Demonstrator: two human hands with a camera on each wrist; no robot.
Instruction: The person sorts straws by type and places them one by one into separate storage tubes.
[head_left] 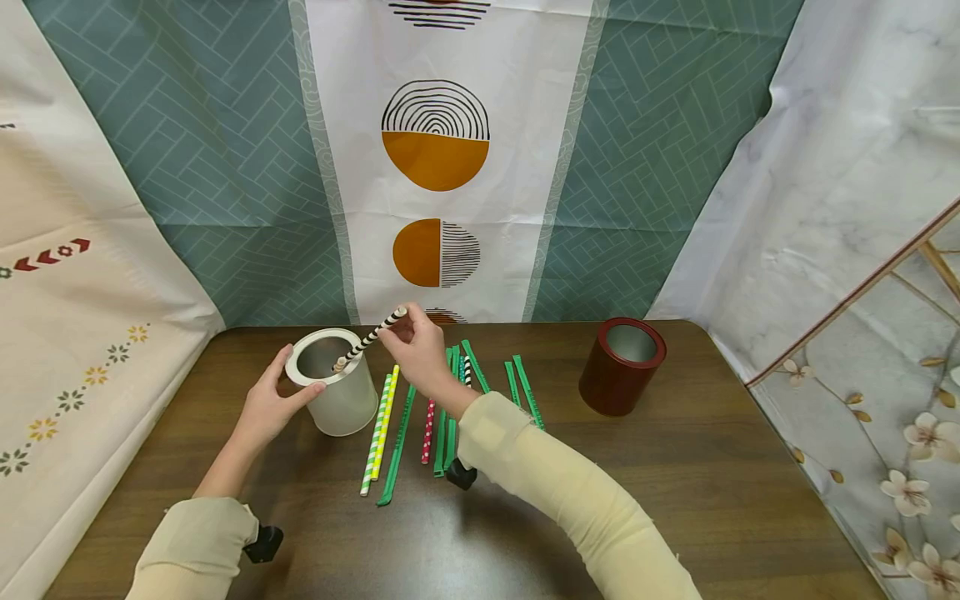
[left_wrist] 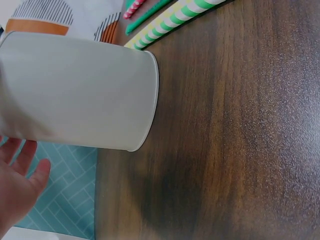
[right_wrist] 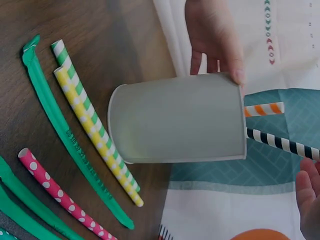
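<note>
With right hand [head_left: 425,353], pinched black-striped straw [head_left: 372,336] at the mouth [head_left: 315,358] of white can [head_left: 341,407], far left; with left hand [head_left: 268,407], gripped the rim [head_left: 322,332]; likely risked jamming against orange-striped straw [right_wrist: 265,109] through crowding, or tipping through sideways pressure

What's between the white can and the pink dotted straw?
Out from the white can: a green-striped straw, a yellow straw, then one green wrapped straw; head and right wrist views both show it.
</note>
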